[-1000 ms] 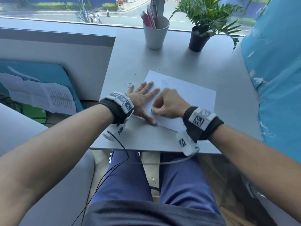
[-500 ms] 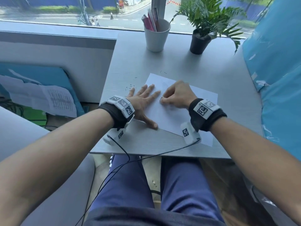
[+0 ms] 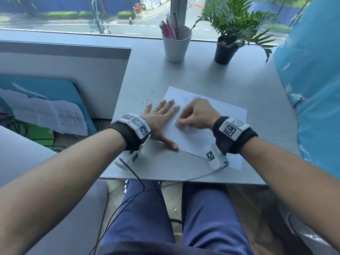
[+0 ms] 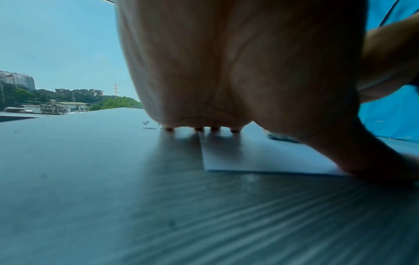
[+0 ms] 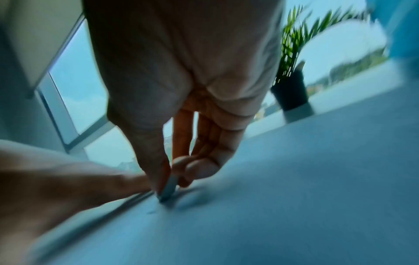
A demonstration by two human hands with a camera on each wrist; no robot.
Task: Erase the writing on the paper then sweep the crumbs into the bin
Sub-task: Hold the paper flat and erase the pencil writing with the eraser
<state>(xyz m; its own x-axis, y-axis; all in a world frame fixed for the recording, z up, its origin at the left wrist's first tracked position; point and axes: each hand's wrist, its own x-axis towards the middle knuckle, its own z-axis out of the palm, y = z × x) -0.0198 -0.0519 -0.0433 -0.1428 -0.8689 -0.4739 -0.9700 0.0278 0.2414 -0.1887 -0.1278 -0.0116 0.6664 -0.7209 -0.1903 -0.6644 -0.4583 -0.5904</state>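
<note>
The left hand (image 3: 159, 117) lies flat with its fingers (image 3: 170, 103) spread across the left edge of the paper (image 3: 217, 126), the thumb reaching toward the near corner. That flat press likely serves to pin the sheet so it does not slide or crease under rubbing. The paper rests slightly askew on the grey tabletop (image 3: 202, 74), near the front edge.

The right hand (image 3: 197, 115) is curled, thumb and fingertips pinching a small eraser (image 5: 169, 188) whose tip touches the sheet just beside the left hand. The wrist view is blurred there, which suggests a rubbing stroke in progress. Any remaining writing is too faint to make out from the head view.

A scatter of dark crumbs (image 3: 146, 103) sits on the tabletop just off the paper's left edge, by the left fingertips. No bin is clearly visible, so the sweeping step looks not yet begun.

A white cup (image 3: 176, 46) holding pens and a potted plant (image 3: 226, 50) stand well apart at the far edge by the window.
</note>
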